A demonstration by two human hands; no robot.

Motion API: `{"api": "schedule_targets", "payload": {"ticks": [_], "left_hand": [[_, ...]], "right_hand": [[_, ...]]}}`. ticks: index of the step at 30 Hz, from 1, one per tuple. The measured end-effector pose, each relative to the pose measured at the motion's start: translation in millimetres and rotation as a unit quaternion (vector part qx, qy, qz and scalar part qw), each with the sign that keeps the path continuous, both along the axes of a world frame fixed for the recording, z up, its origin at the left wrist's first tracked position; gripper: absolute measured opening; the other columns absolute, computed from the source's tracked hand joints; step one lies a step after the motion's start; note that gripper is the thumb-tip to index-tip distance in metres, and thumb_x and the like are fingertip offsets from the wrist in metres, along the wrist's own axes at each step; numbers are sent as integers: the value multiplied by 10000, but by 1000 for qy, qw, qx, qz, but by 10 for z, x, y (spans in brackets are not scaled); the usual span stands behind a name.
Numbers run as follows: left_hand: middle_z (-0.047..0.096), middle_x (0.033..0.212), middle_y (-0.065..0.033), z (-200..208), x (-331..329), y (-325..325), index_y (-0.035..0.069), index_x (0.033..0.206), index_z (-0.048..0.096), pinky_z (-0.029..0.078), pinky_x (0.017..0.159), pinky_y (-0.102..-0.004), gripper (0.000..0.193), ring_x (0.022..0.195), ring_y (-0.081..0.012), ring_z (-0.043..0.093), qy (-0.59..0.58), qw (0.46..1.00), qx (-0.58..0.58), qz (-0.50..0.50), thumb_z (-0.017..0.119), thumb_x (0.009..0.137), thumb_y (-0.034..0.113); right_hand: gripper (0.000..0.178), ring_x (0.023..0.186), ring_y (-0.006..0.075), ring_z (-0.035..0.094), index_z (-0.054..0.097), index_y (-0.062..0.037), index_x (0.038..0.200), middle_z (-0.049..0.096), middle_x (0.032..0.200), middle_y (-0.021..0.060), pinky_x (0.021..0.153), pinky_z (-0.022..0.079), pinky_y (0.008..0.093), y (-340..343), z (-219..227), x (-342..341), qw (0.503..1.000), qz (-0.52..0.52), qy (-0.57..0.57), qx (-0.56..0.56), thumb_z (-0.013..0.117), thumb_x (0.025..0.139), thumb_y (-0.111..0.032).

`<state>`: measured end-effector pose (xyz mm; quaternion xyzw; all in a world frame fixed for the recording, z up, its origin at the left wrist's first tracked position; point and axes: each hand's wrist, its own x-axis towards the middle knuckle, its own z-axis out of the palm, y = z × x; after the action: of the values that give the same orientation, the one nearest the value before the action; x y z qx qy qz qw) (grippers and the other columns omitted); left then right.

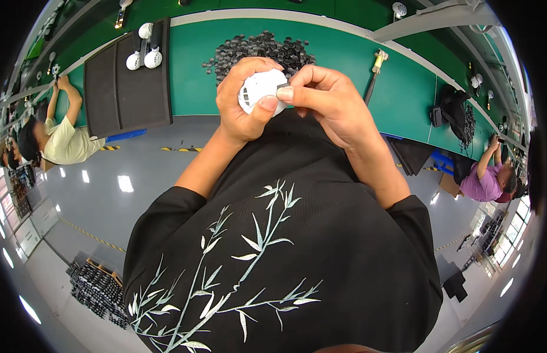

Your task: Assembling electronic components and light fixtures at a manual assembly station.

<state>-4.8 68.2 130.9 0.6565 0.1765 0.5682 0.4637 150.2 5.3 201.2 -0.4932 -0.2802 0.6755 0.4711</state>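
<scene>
My left hand [241, 109] is wrapped round a white rounded plastic housing [263, 86] with dark slots on its left side. Between the thumb and forefinger of my right hand [335, 103] is a small black piece [283, 86], pinched against the housing's right side. Part of that piece is hidden by my fingers. Both hands are held close together above the near edge of the green table. Just beyond them lies a heap of small black pieces [259, 50], spread loosely on the tabletop.
A dark tray [129, 88] lies to the left, with several white-headed black units [147, 47] at its far corner. A black-handled hammer [375, 65] rests on the green table [338, 50] to the right. A black bag [454, 112] lies farther right. Other people work at both sides.
</scene>
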Motion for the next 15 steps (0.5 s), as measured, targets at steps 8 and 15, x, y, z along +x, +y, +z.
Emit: {"api": "schedule_targets", "payload": {"ticks": [8, 15], "left_hand": [[631, 952, -162, 54, -5, -14, -5, 1031, 574, 501, 743, -356, 350, 840, -276, 610, -7, 999, -31, -18, 637, 766, 214], [649, 884, -119, 289, -11, 106, 27, 937, 623, 429, 895, -442, 331, 864, -289, 598, 4, 994, 67, -88, 620, 772, 315]], "right_hand": [[284, 698, 142, 565, 569, -5, 1065, 598, 836, 87, 666, 475, 209, 6, -66, -44, 999, 6, 46, -6, 675, 813, -82], [422, 731, 156, 606, 524, 16, 1120, 622, 865, 128, 625, 519, 233, -64, 120, -26, 988, 80, 121, -57, 739, 793, -144]]}}
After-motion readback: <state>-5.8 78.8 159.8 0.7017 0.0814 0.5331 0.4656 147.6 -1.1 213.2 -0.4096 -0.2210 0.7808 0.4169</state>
